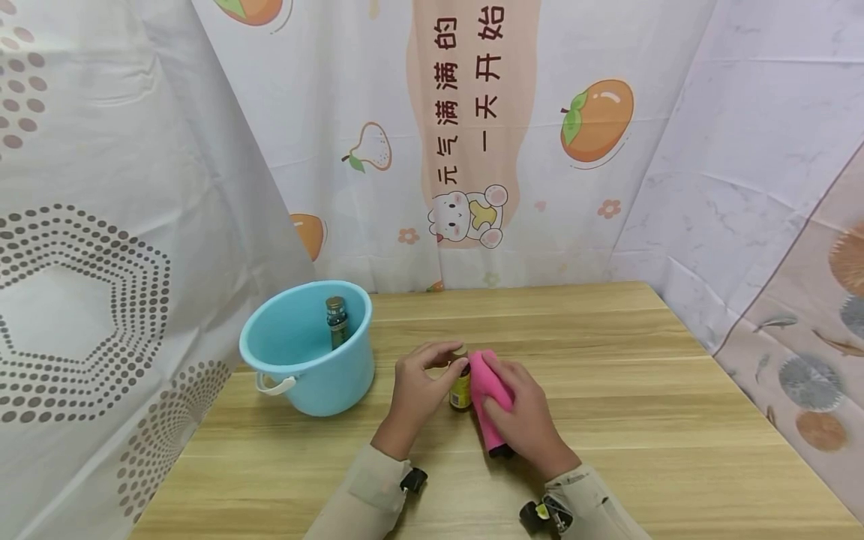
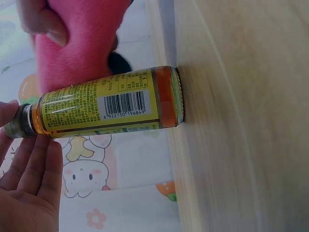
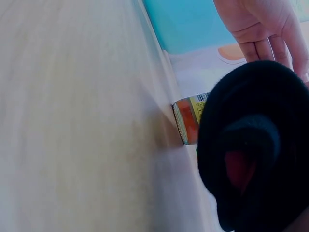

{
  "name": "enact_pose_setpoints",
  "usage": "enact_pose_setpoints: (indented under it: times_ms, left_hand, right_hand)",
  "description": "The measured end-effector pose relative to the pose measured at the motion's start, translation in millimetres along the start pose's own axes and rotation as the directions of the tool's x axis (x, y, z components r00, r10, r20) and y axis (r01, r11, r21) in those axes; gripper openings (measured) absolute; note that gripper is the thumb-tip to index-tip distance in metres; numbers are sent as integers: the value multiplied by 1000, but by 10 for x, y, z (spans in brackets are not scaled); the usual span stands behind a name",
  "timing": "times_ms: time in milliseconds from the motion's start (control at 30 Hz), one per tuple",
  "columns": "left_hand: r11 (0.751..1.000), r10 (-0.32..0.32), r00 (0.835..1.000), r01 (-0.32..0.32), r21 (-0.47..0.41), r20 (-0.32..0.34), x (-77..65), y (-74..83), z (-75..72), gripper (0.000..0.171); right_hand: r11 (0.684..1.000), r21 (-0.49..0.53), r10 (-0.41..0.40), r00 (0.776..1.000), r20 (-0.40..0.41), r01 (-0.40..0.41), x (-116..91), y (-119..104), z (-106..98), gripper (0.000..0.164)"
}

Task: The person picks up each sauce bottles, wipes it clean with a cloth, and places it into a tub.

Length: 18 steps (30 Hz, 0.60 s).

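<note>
Standing upright on the table, a bottle is occupying a spot about midway between the left and right edges, and a pink cloth is being held at its right side. Working the cloth over the bottle, probably to wipe it, appears to be the step in hand. The next move is likely calling for a steady pinch at the top while the cloth is pressing round the side, since so narrow a bottle could be tipping under a sideways push.

The left hand is pinching the cap between thumb and forefinger; its other fingers are extending loosely beside the neck, leaving the label uncovered. The right hand is gripping the bundled cloth, its fingers curling over the pink outside, while dark folds are showing at one end. Both hands are working close together; whether cloth and bottle are actually touching, the views are not settling.

Toward the far left corner, a bucket is standing by the table's left edge, holding a second bottle whose base is hiding behind the rim.
</note>
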<state>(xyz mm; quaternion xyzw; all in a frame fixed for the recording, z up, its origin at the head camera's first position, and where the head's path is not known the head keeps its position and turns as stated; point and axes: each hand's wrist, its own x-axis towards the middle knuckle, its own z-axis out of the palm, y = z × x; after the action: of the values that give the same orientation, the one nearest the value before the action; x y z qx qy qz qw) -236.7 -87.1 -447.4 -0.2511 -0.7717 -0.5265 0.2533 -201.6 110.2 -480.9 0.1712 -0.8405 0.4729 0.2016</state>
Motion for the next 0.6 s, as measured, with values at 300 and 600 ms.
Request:
enact_pose_setpoints:
  times_ms: [300,600]
  left_hand:
    - [1000,19,1000,-19,5,-6,-7,-15,2,26]
    - [1000,11,1000,-11,-21,-3,0,-10,3,26]
  right_hand:
    - [988,55,-136,986,-93,142,7,10,-3,71]
    - [993,79,-89,995,-45,93,10,-13,2,69]
